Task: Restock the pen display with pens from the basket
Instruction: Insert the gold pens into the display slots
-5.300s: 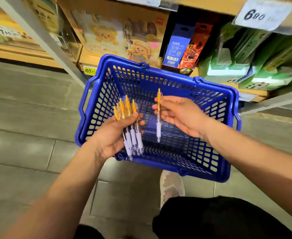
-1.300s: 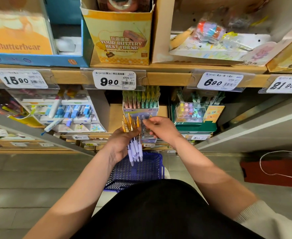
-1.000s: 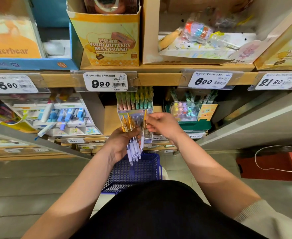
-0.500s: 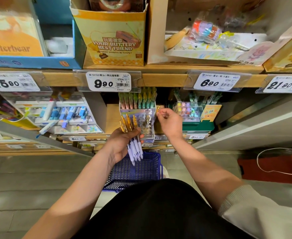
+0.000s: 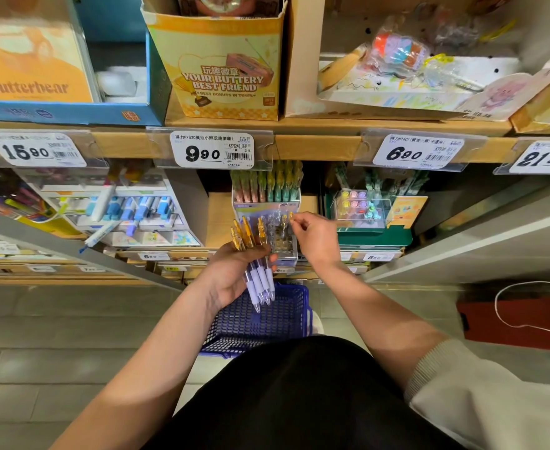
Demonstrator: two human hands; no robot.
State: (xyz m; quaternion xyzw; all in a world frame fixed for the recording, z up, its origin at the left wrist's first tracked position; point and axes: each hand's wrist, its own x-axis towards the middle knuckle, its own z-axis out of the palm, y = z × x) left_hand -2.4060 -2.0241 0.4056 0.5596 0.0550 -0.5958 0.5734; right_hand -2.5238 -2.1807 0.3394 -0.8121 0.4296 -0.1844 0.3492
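My left hand [image 5: 231, 271] grips a bundle of pens [image 5: 255, 254] with orange tops and lilac grips, tips pointing down. Just beyond it on the lower shelf stands the clear pen display [image 5: 278, 237], with green and pink pens in its back rows. My right hand [image 5: 315, 238] pinches the orange top of one pen [image 5: 288, 219] standing in the display's front right slots. The blue basket [image 5: 267, 323] sits on the floor below my hands, partly hidden by my black trousers.
A wooden shelf edge [image 5: 315, 146] with price tags runs above the display. A green stand of pastel pens [image 5: 364, 216] is to the right, blue markers [image 5: 130, 209] to the left. A red bag [image 5: 527, 319] lies on the floor at right.
I have stood up from the basket to the shelf. My right hand took one pen from the bundle and carried it to the display's front slots. My left hand kept holding the bundle.
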